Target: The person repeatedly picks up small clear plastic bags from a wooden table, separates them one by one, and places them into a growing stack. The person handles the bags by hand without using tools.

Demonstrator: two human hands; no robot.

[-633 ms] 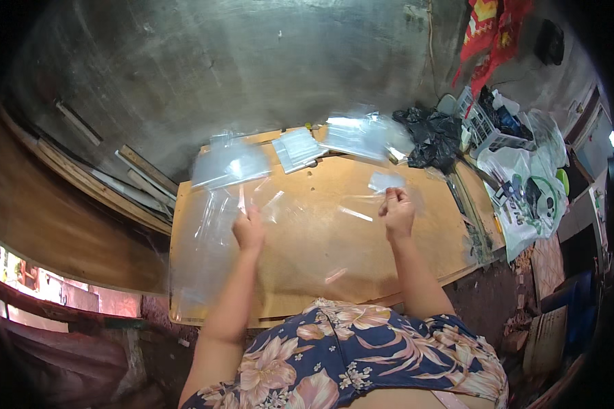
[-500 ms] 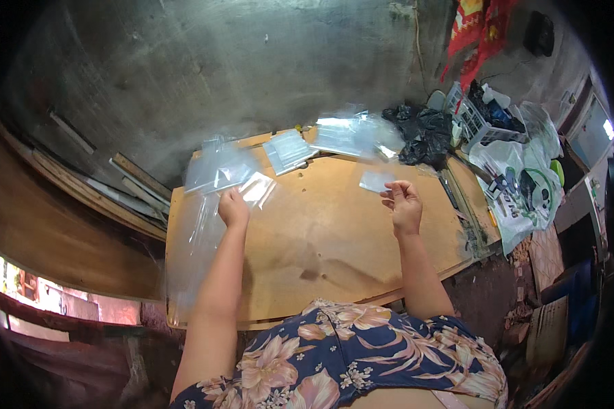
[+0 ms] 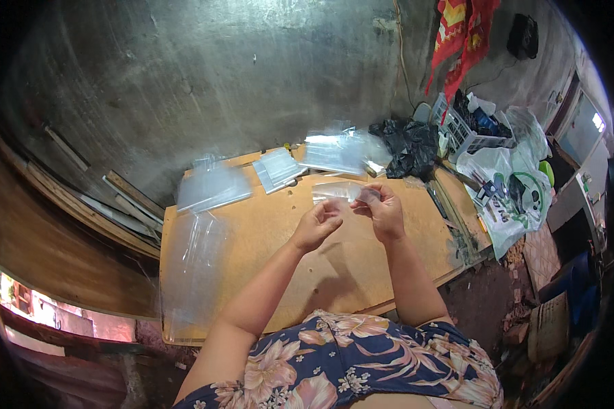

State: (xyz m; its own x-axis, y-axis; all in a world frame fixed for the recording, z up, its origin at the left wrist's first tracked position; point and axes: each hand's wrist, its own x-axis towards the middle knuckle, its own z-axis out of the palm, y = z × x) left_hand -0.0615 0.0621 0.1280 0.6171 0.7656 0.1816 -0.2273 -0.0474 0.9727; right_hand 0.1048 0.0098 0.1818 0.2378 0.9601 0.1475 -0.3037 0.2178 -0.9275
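Note:
Clear plastic film [image 3: 331, 191], which looks like a thin bag, is stretched above the middle of the table between my hands. My left hand [image 3: 314, 228] is closed in a pinch at its near left edge. The fingers of my right hand [image 3: 383, 213] are closed round the film's right end. Glare and transparency keep me from telling whether it is one piece or two. Beyond my hands lie a stack of clear plastic bags [image 3: 215, 187] at the left, a smaller stack [image 3: 278, 170] beside it and a shiny pile [image 3: 334, 153] farther back.
The tan wooden table [image 3: 273, 252] bears more loose clear film [image 3: 194, 266] along its left side. A black plastic bag [image 3: 411, 146] sits at the back right, near a grey crate [image 3: 474, 136] and a white plastic bag [image 3: 508, 198]. Boards [image 3: 133, 191] lean against the wall at left.
My left hand has come right from the left stack, taking clear film with it. My right hand has shifted slightly left with its small plastic piece, and both hands now meet near the middle.

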